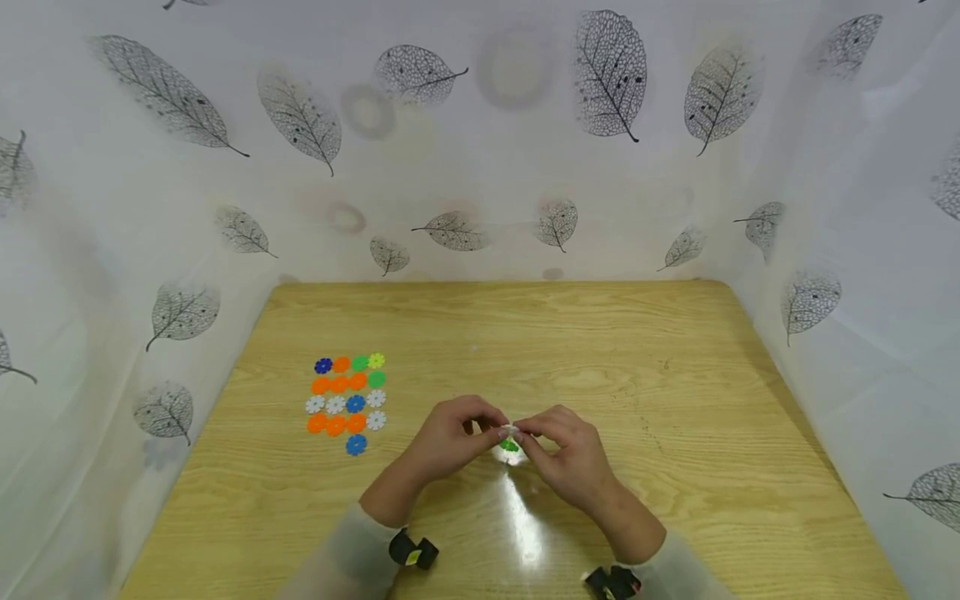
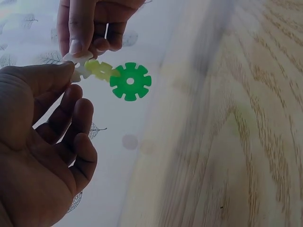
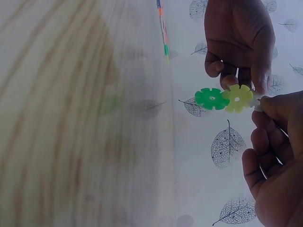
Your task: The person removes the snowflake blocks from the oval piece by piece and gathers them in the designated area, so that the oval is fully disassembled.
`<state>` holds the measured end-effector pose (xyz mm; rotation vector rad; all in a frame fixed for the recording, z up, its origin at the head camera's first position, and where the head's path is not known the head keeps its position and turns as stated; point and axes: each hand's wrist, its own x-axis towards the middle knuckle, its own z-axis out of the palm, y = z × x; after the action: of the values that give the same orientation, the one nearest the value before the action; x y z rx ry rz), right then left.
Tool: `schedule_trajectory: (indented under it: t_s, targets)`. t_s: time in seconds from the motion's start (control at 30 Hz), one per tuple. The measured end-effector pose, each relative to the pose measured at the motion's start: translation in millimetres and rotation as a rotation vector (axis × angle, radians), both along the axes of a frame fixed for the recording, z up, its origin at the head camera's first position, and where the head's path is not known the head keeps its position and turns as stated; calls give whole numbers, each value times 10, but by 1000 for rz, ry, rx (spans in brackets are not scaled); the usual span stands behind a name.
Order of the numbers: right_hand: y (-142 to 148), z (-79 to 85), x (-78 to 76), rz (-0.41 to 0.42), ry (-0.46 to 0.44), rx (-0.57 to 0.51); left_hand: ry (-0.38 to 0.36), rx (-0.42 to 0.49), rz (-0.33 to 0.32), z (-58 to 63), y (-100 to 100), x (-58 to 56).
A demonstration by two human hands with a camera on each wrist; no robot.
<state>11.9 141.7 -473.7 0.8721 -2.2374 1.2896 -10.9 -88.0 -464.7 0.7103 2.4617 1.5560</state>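
Observation:
In front of my body, my left hand [image 1: 450, 437] and right hand [image 1: 568, 460] meet over the table. Thumb and fingers of each pinch a white notched flower disc [image 2: 83, 71], one hand on either side, partly covering it. A translucent yellow notched disc [image 3: 233, 106] is joined to the white one by its slots. Linked to the yellow disc's other side is a green notched disc [image 2: 130, 91], so the three form a short chain. In the head view the green part hangs below the fingertips. The remaining fingers of both hands are loosely bent in the wrist views.
Left of the hands, rows of flat flower discs lie on the wooden table [image 1: 675, 400]: several orange discs [image 1: 339, 384], white discs [image 1: 335, 405], green ones, dark blue and yellow. A blue disc [image 1: 356, 444] sits nearest me. Leaf-printed white curtain [image 1: 480, 167] surrounds the table's back and sides.

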Motion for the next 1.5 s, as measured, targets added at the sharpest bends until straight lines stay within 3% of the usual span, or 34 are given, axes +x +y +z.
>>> schedule_trajectory:
  t_s: [0.3,0.7,1.2,1.5]
  targets:
    - [-3,13,-2,0,-11,-2,29,-4,16,29,25,3]
    - [10,-43,52,18,-181,117,7,49,36,79,-4,17]
    - [-25,-51,50,18,-146,76,-54,123,74,87,-18,50]
    - [4,-76,82,-9,-143,132,-52,203,204,183,-195,-4]
